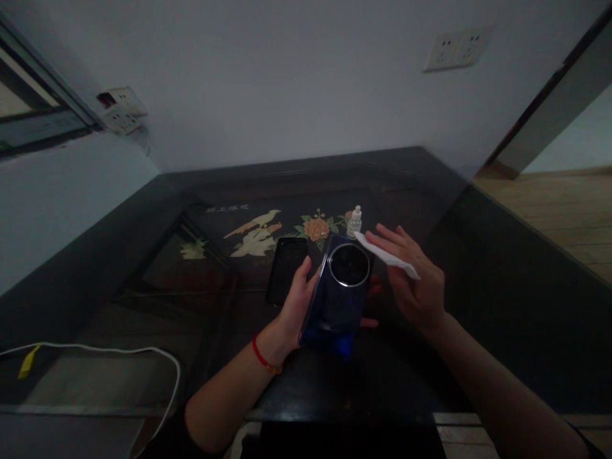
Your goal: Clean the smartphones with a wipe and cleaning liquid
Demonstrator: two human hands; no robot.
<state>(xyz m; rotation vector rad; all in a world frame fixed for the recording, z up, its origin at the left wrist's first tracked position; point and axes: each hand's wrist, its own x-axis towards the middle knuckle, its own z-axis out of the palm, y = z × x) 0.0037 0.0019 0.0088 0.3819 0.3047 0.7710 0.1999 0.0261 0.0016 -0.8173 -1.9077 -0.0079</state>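
Observation:
A dark blue smartphone (335, 312) is tilted back-side up above the table, its large round camera ring toward the top. My left hand (296, 306) is wrapped round it from the left, and some fingertips show past its right edge. To the right, my right hand (421, 287) pinches a folded white tissue (389, 256), which lies along the fingers close to the phone's upper right corner. Behind the phone stands a small clear dropper bottle (354, 223) with a white cap. A black phone case (283, 271) lies on the table left of the phone.
The glossy black table (406, 185) has an inlaid bird and flower design and stands against a white wall. A white cable (105, 348) with a yellow tag runs along the left front. Wall sockets (456, 49) are up on the right, with a power adapter (121, 119) plugged in at left.

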